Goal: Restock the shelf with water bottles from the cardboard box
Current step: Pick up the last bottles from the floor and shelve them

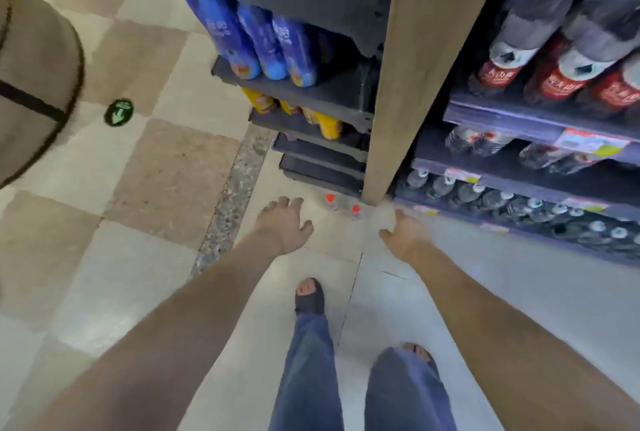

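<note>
Two small clear water bottles (331,202), red caps, upright on the floor just left of the wooden post (408,67) base, slightly apart. Dark shelf (540,185) right of the post: bottom tier packed with white-capped bottles (512,205).

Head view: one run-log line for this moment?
left hand: open, empty | right hand: open, empty | two red-capped bottles: on floor by shelf base

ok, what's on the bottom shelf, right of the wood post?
Rows of clear white-capped bottles fill its front. Anything deeper is covered by the shelf above.
</note>
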Available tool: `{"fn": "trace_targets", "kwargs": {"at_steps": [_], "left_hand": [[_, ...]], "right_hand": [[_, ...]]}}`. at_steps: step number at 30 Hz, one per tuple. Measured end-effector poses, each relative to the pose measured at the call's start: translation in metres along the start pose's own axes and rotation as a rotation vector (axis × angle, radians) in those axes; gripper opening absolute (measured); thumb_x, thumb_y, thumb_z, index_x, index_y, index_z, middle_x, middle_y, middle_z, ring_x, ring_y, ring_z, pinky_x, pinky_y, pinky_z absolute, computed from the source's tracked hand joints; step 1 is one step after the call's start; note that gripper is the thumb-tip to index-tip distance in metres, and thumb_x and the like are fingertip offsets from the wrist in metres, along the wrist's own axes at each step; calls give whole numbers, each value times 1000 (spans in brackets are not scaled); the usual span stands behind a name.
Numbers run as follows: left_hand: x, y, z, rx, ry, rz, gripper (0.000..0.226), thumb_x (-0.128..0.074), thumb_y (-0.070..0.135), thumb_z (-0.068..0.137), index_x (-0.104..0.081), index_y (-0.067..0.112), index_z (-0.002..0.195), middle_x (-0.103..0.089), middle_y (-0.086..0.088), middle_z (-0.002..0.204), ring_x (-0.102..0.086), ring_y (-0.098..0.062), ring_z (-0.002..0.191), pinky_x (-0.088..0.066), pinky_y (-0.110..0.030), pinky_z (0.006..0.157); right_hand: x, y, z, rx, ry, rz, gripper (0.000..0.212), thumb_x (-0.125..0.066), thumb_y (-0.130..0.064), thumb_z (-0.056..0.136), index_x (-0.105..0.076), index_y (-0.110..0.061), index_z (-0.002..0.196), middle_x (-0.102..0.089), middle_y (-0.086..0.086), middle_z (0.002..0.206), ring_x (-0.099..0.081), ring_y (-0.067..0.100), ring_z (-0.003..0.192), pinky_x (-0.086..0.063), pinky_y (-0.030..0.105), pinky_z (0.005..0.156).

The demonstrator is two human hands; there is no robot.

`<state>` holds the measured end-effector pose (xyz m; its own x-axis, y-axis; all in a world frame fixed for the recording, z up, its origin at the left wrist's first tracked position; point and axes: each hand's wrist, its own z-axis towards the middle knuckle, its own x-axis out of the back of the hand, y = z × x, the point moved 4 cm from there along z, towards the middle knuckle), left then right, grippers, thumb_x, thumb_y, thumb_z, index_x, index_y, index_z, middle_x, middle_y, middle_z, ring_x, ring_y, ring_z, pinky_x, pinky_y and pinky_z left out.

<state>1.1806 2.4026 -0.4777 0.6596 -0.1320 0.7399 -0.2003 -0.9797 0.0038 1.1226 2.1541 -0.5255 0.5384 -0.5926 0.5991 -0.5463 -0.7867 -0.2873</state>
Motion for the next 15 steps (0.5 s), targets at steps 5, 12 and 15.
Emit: {"fn": "trace_targets", "kwargs": {"at_steps": [5, 12, 15], "left_hand": [[-10, -20, 69, -82, -90, 78, 67, -44, 51, 104, -34, 14, 159, -45, -16, 153, -48, -39, 137, -42, -46, 109], [-24, -19, 112, -87, -84, 30, 65, -46, 49, 104, -36, 13, 157, -49, -16, 148, -50, -38, 134, -44, -46, 107], [-47, -22, 120, -68, -81, -29, 63, -48, 49, 102, -40, 14, 154, -52, -16, 144, -50, -38, 133, -44, -46, 107]], "right_hand": [[-27, -13, 21, -136, -17, 111, 70, -53, -40, 101, -26, -14, 160, -48, 11, 153, -49, 31, 136, -45, 38, 107], [-46, -18, 47, -140, -9, 59, 57, -51, -36, 101, -37, -13, 151, -55, 12, 143, -55, 32, 127, -50, 39, 98], [-57, -20, 63, -116, -3, 58, 59, -54, -33, 100, -37, -16, 153, -58, 11, 140, -57, 31, 125, -50, 36, 93]]}}
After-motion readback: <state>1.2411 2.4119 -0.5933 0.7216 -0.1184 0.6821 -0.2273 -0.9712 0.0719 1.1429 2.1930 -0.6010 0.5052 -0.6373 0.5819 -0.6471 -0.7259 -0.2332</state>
